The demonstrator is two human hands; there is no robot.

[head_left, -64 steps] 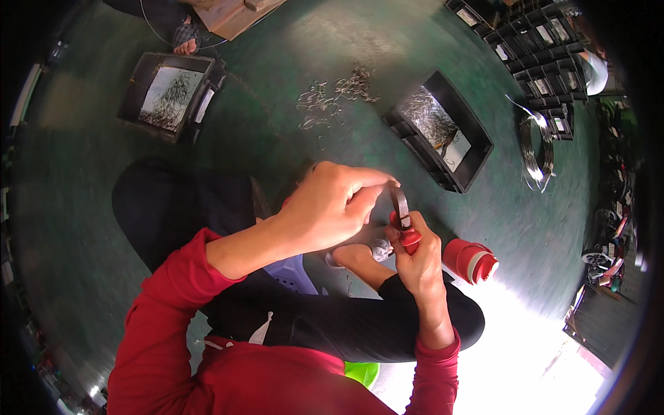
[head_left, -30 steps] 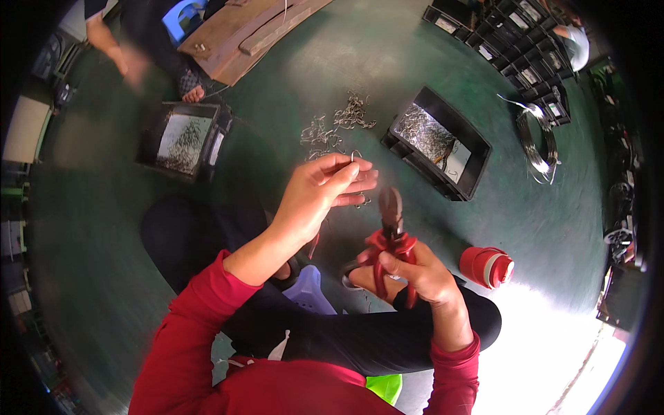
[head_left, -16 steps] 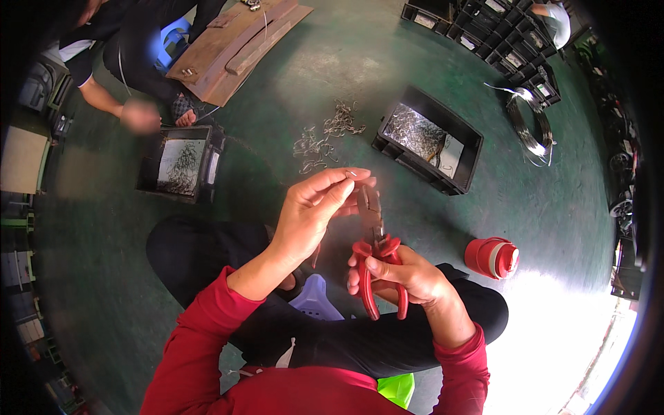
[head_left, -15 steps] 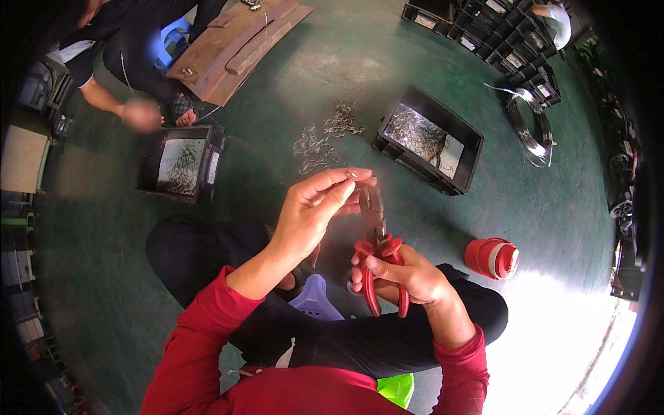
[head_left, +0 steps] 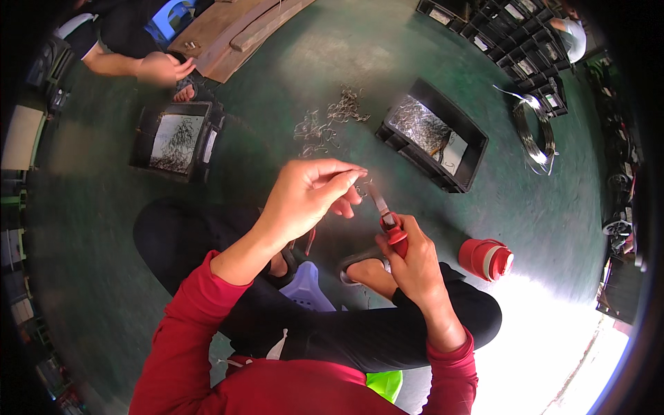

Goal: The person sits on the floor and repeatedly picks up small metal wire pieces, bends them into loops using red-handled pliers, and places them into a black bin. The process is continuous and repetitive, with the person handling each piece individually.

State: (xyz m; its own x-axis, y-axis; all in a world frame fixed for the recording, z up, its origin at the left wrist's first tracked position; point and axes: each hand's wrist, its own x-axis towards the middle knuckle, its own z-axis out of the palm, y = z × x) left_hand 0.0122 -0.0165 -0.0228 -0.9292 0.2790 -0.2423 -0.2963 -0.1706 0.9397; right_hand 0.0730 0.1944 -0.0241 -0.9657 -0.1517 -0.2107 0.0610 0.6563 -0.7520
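Observation:
My left hand (head_left: 297, 197) is closed in a pinch of thumb and forefinger on a small piece of metal wire (head_left: 366, 180), mostly hidden by the fingertips. The fist of my right hand (head_left: 418, 266) is wrapped round the red handles of a pair of pliers (head_left: 380, 201). Their jaws are edge-on just beside the wire; whether they touch it I cannot tell. Ahead of my hands, bent wire hooks (head_left: 348, 106) lie in loose heaps on the green floor. Beneath my left wrist shows a red tool (head_left: 310, 240), partly covered.
A black crate (head_left: 474, 149) of metal pieces stands ahead right, another crate (head_left: 206, 145) ahead left near a co-worker's hand (head_left: 162, 69). A red jug (head_left: 484, 259) is right of my knee. A wire coil (head_left: 532, 131) and stacked crates (head_left: 512, 41) stand farther right; boards (head_left: 228, 41) lie far left.
The pliers have turned edge-on and tilted, my right hand shifting slightly right and up. My left hand still pinches the wire. The co-worker's hand has risen away from the left crate.

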